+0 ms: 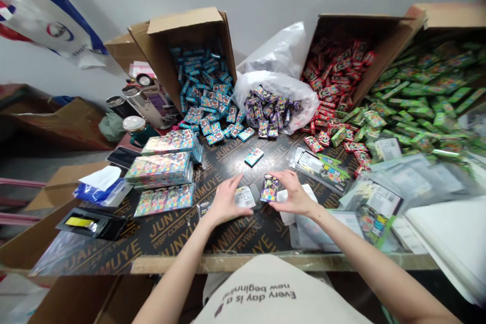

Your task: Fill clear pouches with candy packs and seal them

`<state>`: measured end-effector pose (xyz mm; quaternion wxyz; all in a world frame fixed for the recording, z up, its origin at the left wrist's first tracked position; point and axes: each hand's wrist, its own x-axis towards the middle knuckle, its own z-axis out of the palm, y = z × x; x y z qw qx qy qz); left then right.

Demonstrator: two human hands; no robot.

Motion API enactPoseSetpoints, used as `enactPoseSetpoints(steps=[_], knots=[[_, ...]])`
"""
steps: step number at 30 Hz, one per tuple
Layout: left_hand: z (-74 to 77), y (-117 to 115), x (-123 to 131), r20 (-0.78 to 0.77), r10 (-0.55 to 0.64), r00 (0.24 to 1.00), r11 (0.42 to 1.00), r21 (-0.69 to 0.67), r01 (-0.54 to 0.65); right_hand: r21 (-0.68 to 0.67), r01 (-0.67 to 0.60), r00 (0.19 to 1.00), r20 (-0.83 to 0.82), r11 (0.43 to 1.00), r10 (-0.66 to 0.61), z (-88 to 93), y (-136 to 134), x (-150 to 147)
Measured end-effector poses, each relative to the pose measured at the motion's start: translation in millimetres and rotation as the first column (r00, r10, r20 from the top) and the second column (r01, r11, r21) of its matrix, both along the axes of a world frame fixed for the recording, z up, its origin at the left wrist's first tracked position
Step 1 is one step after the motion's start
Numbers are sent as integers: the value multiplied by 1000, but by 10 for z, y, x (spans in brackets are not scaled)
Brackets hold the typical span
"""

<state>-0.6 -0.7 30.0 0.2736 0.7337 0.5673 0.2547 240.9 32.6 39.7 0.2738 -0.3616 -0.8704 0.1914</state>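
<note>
My right hand pinches a small purple card pack upright over the dark plywood table. Just left of it, my left hand grips a clear plastic sleeve with a white label. The two hands are close together near the table's front middle. A single blue pack lies a little beyond them.
Stacks of filled sleeves sit at left. Open cartons spill blue packs, red packs and green packs; a white bag holds purple packs. Empty sleeves pile at right. Cups and bottles stand back left.
</note>
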Motion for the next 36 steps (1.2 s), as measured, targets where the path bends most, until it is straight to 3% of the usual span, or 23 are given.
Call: enactPoseSetpoints(steps=[2,4,8,13,15,18,22,23,25,28,29,31,33,35,36], knots=[[-67,-70,-43,-207,-64,976,998,3,66,19,20,998,62,1000,-21,-73,9,11],[-112,-124,-40,-274,-63,960,998,13,69,19,21,993,115,1000,-23,-115,-1,-16],[-91,-158,-21,-166,-37,986,995,89,52,-78,-67,996,55,995,72,-104,-8,-80],[10,-145,-28,4,-150,989,988,32,149,-245,-257,966,-33,935,257,-45,43,-80],[12,-127,-19,30,-125,992,991,42,124,-239,-172,985,-30,956,170,-35,22,-92],[-26,-76,6,51,-25,998,996,82,21,-201,77,993,-77,977,-94,-34,-55,-144],[-105,-4,41,-3,-20,1000,996,90,20,-171,79,995,-41,982,-87,-85,95,-114],[-127,4,44,-30,-29,999,996,87,32,-132,146,988,-28,981,-151,-108,221,-43],[-182,6,29,-89,-44,995,995,86,52,-36,410,912,-17,912,-410,-158,555,194],[-286,-2,-34,-179,-78,981,993,70,92,13,788,611,107,616,-784,-215,1082,683],[-315,1,-56,-196,-86,977,993,61,100,2,845,528,159,535,-834,-219,1214,832],[-336,21,-68,-176,-71,982,995,53,82,-20,886,457,219,464,-862,-202,1366,1028],[-275,52,-6,-38,20,999,999,47,-18,-26,872,482,216,488,-849,-161,1348,1022],[-135,89,145,237,169,957,985,-70,-157,-14,804,591,130,595,-796,-118,1159,800],[-49,110,244,392,258,883,962,-190,-197,-7,744,667,69,669,-741,-98,1007,629]])
